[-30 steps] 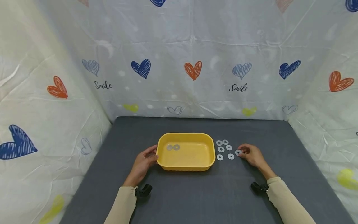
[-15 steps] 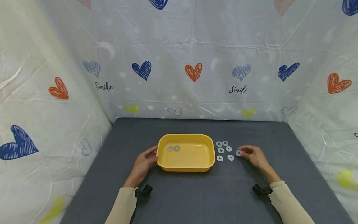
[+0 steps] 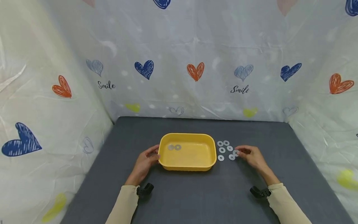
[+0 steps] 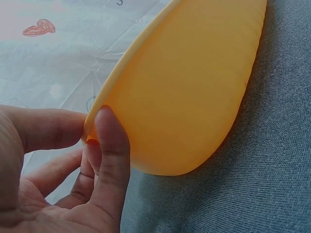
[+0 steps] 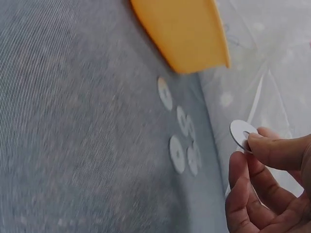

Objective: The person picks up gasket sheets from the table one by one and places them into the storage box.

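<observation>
A yellow rectangular tray (image 3: pixel 195 159) sits on the dark table, and two flat metal washers (image 3: pixel 177 147) lie inside it toward its left. My left hand (image 3: pixel 144 164) pinches the tray's left rim; in the left wrist view the thumb (image 4: pixel 113 150) is on the outer wall. To the right of the tray, my right hand (image 3: pixel 254 157) pinches a washer (image 5: pixel 238 131) between thumb and finger, held up off the cloth. Several loose washers (image 3: pixel 222 150) lie flat between the tray and that hand. The held washer overlaps a lying one in the head view.
Dark grey cloth covers the table (image 3: pixel 193 199). A pale curtain (image 3: pixel 167 40) printed with hearts hangs behind it and along both sides. Each wrist carries a black strap device (image 3: pixel 260 192), just below the beige sleeves.
My right hand has shifted slightly left with the pinched washer, closer to the loose ones. The left hand stays at the tray's rim, and the head view has tilted a little.
</observation>
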Demonstrator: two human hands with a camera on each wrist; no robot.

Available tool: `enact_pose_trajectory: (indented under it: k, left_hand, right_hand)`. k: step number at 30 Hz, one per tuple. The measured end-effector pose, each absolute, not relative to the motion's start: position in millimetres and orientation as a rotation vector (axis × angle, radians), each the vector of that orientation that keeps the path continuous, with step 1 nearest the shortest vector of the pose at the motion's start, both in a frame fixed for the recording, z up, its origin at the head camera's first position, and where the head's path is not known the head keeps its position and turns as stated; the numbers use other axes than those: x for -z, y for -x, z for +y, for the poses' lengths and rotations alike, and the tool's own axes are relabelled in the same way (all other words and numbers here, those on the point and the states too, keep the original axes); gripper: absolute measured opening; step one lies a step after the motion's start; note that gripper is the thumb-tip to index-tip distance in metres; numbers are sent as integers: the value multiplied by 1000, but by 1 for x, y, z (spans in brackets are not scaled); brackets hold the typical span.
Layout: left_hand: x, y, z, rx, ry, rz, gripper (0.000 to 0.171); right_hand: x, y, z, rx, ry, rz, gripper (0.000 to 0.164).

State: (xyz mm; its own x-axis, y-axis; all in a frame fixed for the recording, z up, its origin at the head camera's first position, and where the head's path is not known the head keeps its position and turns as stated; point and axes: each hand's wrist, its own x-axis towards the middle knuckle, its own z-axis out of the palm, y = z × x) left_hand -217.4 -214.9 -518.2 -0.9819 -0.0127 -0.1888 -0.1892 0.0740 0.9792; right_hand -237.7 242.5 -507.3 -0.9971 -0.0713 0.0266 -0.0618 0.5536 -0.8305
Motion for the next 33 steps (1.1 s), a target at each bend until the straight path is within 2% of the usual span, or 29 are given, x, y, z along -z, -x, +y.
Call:
enact_pose_trajectory:
  k: [18,33]
  left_hand:
    - [515,218,-213,-2059,203,2177,55]
    - [519,220,-212,-2071,197,2176,55]
  right_hand:
    - [493,237,209,1632,111,2705,25]
    - [465,246,173,1844,171,2577,31]
